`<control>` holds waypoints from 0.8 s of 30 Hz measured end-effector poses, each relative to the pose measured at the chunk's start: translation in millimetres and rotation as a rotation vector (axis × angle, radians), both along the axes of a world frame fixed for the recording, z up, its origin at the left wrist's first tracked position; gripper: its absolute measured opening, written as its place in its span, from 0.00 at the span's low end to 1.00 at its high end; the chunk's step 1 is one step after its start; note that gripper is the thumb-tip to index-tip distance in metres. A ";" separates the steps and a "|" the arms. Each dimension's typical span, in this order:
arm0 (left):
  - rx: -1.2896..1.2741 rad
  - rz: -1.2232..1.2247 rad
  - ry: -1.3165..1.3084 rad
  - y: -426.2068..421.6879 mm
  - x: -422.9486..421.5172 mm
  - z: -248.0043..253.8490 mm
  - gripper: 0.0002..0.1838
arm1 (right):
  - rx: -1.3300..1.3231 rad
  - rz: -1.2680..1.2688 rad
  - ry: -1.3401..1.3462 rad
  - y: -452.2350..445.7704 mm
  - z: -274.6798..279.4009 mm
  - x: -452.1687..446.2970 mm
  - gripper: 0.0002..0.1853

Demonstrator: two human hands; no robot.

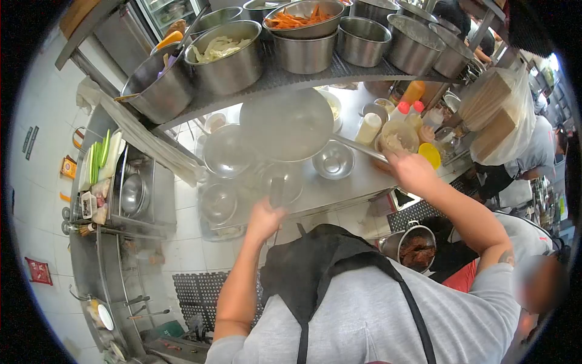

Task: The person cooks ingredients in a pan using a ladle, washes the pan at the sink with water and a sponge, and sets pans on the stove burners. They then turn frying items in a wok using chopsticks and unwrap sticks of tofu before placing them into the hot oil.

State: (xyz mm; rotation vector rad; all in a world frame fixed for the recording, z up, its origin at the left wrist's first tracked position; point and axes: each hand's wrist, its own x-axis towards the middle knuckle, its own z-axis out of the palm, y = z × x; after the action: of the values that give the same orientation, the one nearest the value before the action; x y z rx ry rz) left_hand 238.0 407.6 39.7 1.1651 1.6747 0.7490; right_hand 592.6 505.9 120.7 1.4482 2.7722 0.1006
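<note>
My right hand is closed round the metal handle of a large round wok, tilted above the steel counter. Haze blurs its inside, so its contents cannot be made out. In my left hand, closed and lower down, is a metal utensil with a flat grey end; its full shape is unclear. Below and around the wok stand a small steel bowl and larger bowls, including one at the left, partly veiled by haze. A clear tub with pale food is beside my right hand.
Overhead, a shelf carries several steel pots and a bowl of orange strips. Squeeze bottles crowd the counter's right. A pot of dark red-brown food stands low at my right, near a co-worker. A sink unit is leftward.
</note>
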 end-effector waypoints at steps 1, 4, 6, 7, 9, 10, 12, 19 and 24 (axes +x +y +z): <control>0.012 -0.013 0.024 1.8 -2.1 -7.5 0.18 | -0.007 -0.005 0.031 -3.6 3.5 6.4 0.13; 0.038 -0.042 0.059 5.2 -4.5 -23.0 0.18 | -0.037 -0.069 0.077 3.8 3.7 17.7 0.11; 0.046 -0.040 0.033 3.6 -0.7 -16.8 0.18 | -0.061 -0.118 0.116 14.8 4.0 20.2 0.10; 0.039 -0.055 0.014 4.2 0.8 -14.4 0.17 | -0.075 -0.135 0.147 19.3 5.4 18.0 0.10; 0.021 -0.078 -0.023 5.5 1.6 -12.2 0.16 | -0.137 -0.143 0.191 19.6 2.2 20.2 0.10; 0.026 -0.075 -0.018 7.1 1.4 -17.0 0.15 | -0.184 -0.133 0.204 17.4 -1.8 24.1 0.10; 0.033 -0.067 -0.011 10.7 1.8 -30.1 0.13 | -0.420 -0.239 0.303 7.1 2.0 23.3 0.11; 0.013 -0.081 0.001 19.9 20.5 -12.4 0.12 | -1.348 -0.719 0.950 -36.4 26.3 -7.5 0.10; 0.031 -0.116 -0.001 16.7 24.3 -15.5 0.13 | -1.504 -0.771 1.163 -50.4 28.6 -24.2 0.10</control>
State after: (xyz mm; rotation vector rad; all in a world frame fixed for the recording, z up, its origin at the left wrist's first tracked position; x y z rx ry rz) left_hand 262.3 424.3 24.3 1.2725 1.5851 0.7047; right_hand 568.4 455.6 149.4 1.8354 1.1410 -2.6173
